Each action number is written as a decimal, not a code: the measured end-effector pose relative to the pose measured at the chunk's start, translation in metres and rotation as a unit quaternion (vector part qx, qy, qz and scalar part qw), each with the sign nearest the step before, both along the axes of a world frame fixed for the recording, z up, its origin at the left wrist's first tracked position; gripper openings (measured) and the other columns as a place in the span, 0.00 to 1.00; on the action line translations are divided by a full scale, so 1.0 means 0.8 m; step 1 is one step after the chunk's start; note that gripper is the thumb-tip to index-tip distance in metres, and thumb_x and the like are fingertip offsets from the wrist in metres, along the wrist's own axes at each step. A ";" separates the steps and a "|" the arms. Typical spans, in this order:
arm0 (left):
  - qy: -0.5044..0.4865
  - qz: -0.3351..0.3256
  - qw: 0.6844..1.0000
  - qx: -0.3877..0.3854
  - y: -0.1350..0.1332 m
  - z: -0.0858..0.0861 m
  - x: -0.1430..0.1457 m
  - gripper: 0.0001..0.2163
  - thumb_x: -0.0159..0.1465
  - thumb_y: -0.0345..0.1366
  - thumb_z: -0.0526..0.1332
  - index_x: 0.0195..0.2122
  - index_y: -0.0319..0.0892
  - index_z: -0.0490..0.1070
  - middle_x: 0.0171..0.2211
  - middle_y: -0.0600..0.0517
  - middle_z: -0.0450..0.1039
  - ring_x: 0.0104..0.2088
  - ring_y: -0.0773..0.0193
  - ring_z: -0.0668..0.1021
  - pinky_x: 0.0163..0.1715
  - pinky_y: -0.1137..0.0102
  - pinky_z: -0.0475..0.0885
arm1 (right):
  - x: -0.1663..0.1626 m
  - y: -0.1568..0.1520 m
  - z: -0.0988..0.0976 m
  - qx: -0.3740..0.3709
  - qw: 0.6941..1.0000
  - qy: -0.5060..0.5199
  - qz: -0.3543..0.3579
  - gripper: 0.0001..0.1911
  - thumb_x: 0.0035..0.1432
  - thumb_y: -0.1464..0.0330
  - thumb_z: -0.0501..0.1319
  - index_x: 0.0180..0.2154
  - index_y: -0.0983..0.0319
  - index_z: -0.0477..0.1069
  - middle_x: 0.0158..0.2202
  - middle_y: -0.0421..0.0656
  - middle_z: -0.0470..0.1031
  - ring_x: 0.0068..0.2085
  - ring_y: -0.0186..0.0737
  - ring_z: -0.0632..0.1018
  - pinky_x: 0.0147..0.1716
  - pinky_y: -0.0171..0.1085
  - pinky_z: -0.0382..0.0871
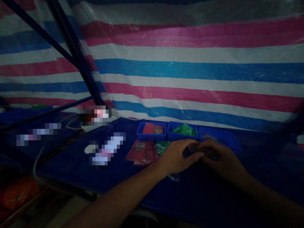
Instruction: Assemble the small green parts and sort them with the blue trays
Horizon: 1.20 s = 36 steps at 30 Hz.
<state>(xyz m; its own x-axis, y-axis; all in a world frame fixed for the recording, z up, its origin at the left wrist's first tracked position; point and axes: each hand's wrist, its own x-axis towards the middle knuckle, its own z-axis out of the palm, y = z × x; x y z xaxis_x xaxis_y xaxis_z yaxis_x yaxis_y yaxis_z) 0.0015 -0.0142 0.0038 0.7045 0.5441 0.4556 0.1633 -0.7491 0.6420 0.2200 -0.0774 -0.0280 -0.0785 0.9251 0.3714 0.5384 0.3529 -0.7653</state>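
Observation:
Over the dark blue tabletop (114, 177), my left hand (179, 155) and my right hand (219, 158) meet, their thumbs and fingertips pinched close together. Something small and dark seems to be between them, but the dim light hides what it is. Left of my left hand lie several flat red plastic packets (142, 153). Shiny green packets (161, 147) are beside them, partly covered by that hand. A clear plastic piece (174, 177) shows below my left wrist. My right hand is in front of the rightmost blue bin (229, 141), which holds small items too dim to name.
Behind the hands, one blue bin (152, 137) holds red packets and another blue bin (182, 135) holds green ones. A white round object (91, 149), a blurred-out strip and a white power strip (95, 126) with cables lie left. Striped sheeting (190, 69) hangs behind; a metal frame (85, 76) crosses it.

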 end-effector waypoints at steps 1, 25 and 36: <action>0.001 0.007 1.000 -0.004 0.001 0.000 0.000 0.17 0.71 0.47 0.62 0.55 0.42 0.75 0.49 0.47 0.81 0.47 0.58 0.82 0.48 0.66 0.75 | -0.001 -0.001 0.001 0.002 1.000 -0.013 0.009 0.13 0.62 0.58 0.68 0.48 0.53 0.78 0.49 0.44 0.83 0.46 0.50 0.84 0.48 0.48 0.80; -0.059 0.067 0.996 -0.025 0.009 -0.010 0.006 0.20 0.67 0.32 0.64 0.58 0.43 0.63 0.42 0.50 0.81 0.42 0.61 0.82 0.46 0.65 0.75 | 0.045 0.012 0.024 0.244 0.942 -0.150 -0.176 0.08 0.67 0.65 0.63 0.46 0.53 0.79 0.47 0.45 0.83 0.50 0.54 0.81 0.54 0.54 0.73; 0.017 0.043 0.987 0.155 -0.001 0.004 -0.006 0.12 0.74 0.40 0.56 0.54 0.41 0.69 0.45 0.46 0.79 0.48 0.55 0.79 0.52 0.60 0.73 | 0.011 0.014 0.011 0.212 0.936 -0.274 0.057 0.12 0.68 0.69 0.61 0.51 0.59 0.76 0.52 0.49 0.80 0.58 0.51 0.76 0.61 0.54 0.67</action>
